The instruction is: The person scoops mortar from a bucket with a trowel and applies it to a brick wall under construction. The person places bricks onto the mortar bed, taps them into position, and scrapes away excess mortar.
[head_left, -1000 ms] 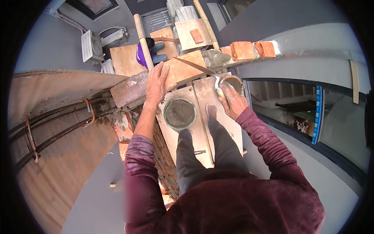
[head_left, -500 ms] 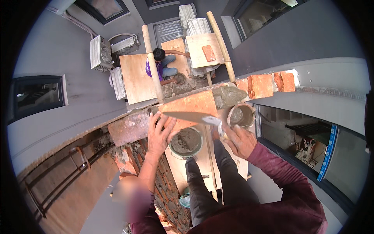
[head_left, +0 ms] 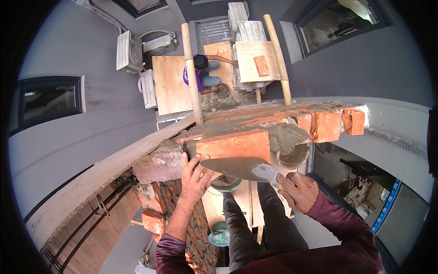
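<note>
My right hand [head_left: 299,192] is closed around the handle of a pointed brick trowel [head_left: 242,168]. Its flat blade points left, along the near edge of an orange brick [head_left: 235,145] on top of the wall. My left hand [head_left: 196,179] has its fingers apart, with the tips at the brick's near left corner and by the trowel's point. Grey mortar [head_left: 287,136] is heaped against the brick's right end. To the left of the brick sits a greyish-red block [head_left: 159,162].
Broken bricks [head_left: 325,125] continue the wall to the right. Below hang mortar buckets [head_left: 294,157] by my legs. Two bamboo poles [head_left: 192,73] rise beyond the wall. A co-worker [head_left: 200,64] crouches lower down by a bucket, near a plywood board [head_left: 171,84] and air-conditioner units [head_left: 130,52].
The view has shifted, showing more of the wall top. The trowel blade has come down from over the brick's face to its near edge. My left hand stays at the brick's left end.
</note>
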`<state>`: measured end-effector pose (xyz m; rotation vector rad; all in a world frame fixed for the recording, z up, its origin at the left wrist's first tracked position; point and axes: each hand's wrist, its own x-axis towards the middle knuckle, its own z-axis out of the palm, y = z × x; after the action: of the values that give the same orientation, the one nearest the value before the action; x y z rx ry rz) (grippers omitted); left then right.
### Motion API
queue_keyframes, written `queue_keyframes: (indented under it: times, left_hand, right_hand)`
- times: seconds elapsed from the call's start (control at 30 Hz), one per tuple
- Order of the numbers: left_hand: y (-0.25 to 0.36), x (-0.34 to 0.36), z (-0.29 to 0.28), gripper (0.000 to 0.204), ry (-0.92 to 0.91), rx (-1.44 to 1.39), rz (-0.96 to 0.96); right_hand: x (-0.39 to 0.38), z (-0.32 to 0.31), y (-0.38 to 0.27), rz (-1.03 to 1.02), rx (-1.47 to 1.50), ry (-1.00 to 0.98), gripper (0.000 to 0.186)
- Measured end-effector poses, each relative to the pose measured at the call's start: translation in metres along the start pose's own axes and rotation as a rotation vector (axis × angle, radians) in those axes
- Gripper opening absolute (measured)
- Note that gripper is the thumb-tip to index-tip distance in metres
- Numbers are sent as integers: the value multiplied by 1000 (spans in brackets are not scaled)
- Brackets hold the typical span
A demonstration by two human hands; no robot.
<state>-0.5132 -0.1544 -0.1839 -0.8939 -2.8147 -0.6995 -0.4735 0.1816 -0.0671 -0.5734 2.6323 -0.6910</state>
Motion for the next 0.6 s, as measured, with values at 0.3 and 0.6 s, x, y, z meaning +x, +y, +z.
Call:
queue_keyframes:
  times: [0.3,0.6]
  left_hand:
    - [1,-3,4,40,60,33,-9]
    - [4,2,4,40,76,84,-40]
  right_hand:
    - [19,5,7,-56,-97,-68,58]
    - [30,-9,4,-99,-51,-85,63]
